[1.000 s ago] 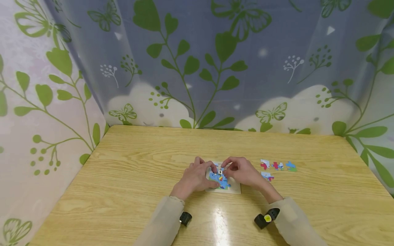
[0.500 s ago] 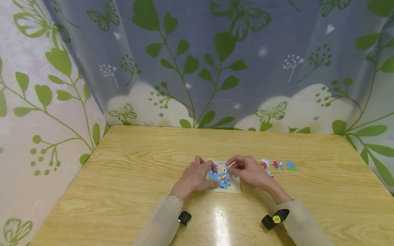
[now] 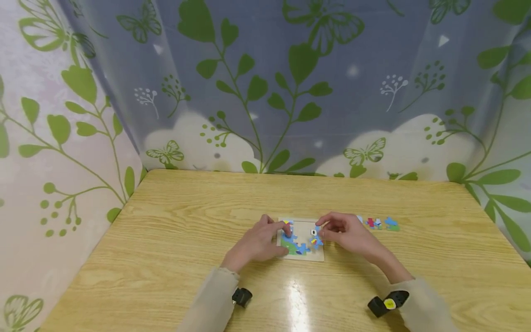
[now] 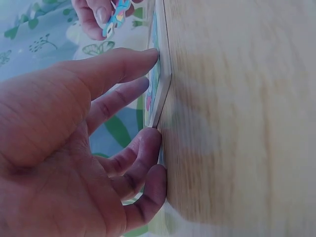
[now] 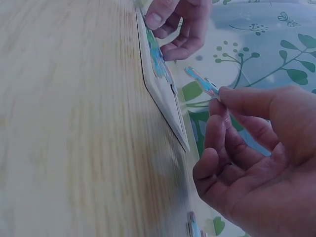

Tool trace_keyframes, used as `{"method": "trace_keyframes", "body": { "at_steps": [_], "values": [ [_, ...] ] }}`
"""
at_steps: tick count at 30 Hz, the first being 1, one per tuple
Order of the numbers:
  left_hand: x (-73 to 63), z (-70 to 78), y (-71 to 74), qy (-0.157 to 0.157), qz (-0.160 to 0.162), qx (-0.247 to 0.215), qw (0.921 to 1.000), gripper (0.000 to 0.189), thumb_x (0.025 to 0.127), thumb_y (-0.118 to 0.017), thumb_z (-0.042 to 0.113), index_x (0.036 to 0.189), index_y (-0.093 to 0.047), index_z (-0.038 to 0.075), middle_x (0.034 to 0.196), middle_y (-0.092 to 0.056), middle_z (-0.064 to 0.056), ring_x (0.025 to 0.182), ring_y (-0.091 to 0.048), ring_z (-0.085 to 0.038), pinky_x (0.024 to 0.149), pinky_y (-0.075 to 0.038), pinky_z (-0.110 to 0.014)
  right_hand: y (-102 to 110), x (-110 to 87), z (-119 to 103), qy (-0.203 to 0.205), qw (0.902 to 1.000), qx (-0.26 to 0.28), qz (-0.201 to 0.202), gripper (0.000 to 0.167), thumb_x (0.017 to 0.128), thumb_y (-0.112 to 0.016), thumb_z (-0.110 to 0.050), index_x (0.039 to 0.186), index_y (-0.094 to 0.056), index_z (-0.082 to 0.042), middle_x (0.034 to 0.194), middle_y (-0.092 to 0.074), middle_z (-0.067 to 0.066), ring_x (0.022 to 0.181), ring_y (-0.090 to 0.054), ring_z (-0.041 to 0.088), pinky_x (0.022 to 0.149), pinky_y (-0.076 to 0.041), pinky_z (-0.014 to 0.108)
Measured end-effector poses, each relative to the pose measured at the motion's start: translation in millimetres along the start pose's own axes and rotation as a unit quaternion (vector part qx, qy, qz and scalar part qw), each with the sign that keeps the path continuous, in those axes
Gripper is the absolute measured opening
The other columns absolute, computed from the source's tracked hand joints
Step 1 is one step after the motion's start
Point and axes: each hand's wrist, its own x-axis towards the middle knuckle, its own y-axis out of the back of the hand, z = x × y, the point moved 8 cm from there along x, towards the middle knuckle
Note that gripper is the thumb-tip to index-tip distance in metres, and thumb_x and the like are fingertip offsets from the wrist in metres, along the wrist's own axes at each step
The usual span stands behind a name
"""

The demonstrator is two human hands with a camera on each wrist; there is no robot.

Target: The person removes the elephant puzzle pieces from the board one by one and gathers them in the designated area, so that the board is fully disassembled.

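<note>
Head cam looks forward and down at the puzzle tray (image 3: 304,233) from above its near side, furthest back of the three. Wrist cams sit low and way closer, rolled sideways, facing across it: one from its near left, one from its near right. Both catch it plus the patterned curtain (image 3: 352,92) beyond.

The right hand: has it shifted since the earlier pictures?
Yes. In the head view, the right hand has moved right, taking the puzzle piece from near the middle of the board to its right side, while the board stayed put.
</note>
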Motion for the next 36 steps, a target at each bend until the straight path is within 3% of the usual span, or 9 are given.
{"method": "trace_keyframes", "body": {
  "at_steps": [12,22,36],
  "values": [
    [-4.7,-2.2,-2.8,0.000,0.009,0.009,0.9999,0.027,0.076,-0.066,0.035,0.101,-0.055,0.031,0.105,-0.037,-0.001,0.082,-0.042,-0.019,0.059,-0.035,-0.031,18.2,-25.1,-16.6,-0.002,1.0000,-0.002,0.004,0.025,0.085,-0.060,-0.018,0.108,-0.057,-0.007,0.089,-0.059,0.017,0.077,-0.052,0.040,0.055,-0.042,0.034],
    [-3.3,0.7,-1.9,-0.015,0.006,0.006,0.9998,0.024,0.078,-0.064,0.035,0.100,-0.055,0.030,0.107,-0.037,-0.003,0.085,-0.041,-0.020,0.061,-0.036,-0.033,44.9,-31.2,19.9,-0.008,0.9989,-0.028,0.036,0.031,0.082,-0.062,-0.029,0.107,-0.058,-0.012,0.086,-0.059,0.008,0.075,-0.055,0.031,0.059,-0.044,0.036],
    [-2.2,-0.1,-1.3,-0.010,0.003,0.004,0.9999,0.026,0.077,-0.065,0.034,0.101,-0.055,0.030,0.107,-0.039,-0.004,0.085,-0.042,-0.019,0.062,-0.036,-0.033,77.6,-50.5,35.3,-0.022,0.9960,-0.055,0.067,0.028,0.084,-0.059,-0.030,0.108,-0.059,-0.015,0.088,-0.060,0.008,0.077,-0.056,0.028,0.060,-0.044,0.034]
  ]
}}
